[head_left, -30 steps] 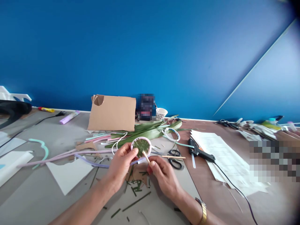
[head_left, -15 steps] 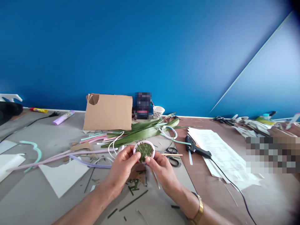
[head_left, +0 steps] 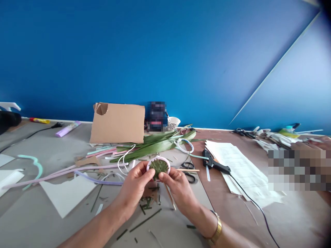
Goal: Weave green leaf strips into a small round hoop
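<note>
Between my two hands is a small round disc (head_left: 160, 165) with a pale pink rim and a face covered in green leaf strips. My left hand (head_left: 138, 181) pinches its left edge, thumb on the face. On the right edge, my right hand (head_left: 178, 186) grips with thumb and fingers. A thin wooden stick (head_left: 170, 197) slants down below the disc beside my right hand; whether it is joined to the disc I cannot tell. Cut leaf pieces (head_left: 146, 203) lie on the table under my hands. Black-handled scissors (head_left: 190, 177) rest just beyond my right hand, partly hidden.
Long green leaves (head_left: 150, 146) lie behind my hands, before a cardboard piece (head_left: 117, 123) and a paper cup (head_left: 173, 123). A black glue gun (head_left: 217, 165) with a cord sits right, beside printed sheets (head_left: 240, 172). Pastel strips (head_left: 59, 175) and white paper (head_left: 68, 196) lie left. Another person's hand (head_left: 310, 148) is far right.
The view has shifted slightly, so the table things appear a little further left. Both hands keep their hold on the disc, which tilts slightly; my right thumb has moved a little.
</note>
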`<action>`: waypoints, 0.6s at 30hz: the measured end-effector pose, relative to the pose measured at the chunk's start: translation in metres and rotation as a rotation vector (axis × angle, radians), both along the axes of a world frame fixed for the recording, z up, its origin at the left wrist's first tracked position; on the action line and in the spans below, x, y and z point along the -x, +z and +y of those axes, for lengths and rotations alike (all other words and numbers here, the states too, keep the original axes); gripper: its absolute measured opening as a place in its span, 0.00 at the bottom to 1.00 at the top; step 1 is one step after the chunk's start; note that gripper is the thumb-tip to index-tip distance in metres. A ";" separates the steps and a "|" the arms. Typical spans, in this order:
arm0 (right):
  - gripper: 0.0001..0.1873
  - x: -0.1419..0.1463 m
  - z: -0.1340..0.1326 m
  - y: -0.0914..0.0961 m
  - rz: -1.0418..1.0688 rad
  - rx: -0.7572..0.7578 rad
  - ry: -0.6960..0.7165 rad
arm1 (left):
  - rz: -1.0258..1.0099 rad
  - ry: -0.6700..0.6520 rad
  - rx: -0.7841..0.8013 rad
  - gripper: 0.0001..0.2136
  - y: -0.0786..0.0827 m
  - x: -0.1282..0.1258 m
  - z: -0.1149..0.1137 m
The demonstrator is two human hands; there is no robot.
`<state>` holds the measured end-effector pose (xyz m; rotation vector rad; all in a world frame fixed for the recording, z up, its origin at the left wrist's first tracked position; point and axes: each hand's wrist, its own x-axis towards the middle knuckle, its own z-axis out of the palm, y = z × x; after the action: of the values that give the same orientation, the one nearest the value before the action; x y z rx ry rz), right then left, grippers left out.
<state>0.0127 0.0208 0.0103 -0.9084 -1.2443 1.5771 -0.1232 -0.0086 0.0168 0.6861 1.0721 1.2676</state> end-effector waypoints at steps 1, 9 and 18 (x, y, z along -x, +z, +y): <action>0.17 0.000 0.000 0.001 -0.003 0.016 0.011 | -0.003 0.011 -0.010 0.13 0.001 0.000 0.000; 0.20 -0.004 -0.004 -0.004 0.029 0.086 0.033 | -0.039 0.009 -0.038 0.09 0.003 0.001 0.002; 0.15 0.002 -0.001 -0.003 0.190 0.231 -0.003 | -0.017 0.014 -0.035 0.11 0.003 0.002 0.002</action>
<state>0.0107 0.0202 0.0070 -0.8788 -0.9413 1.7861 -0.1250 -0.0062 0.0198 0.6944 1.0440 1.3045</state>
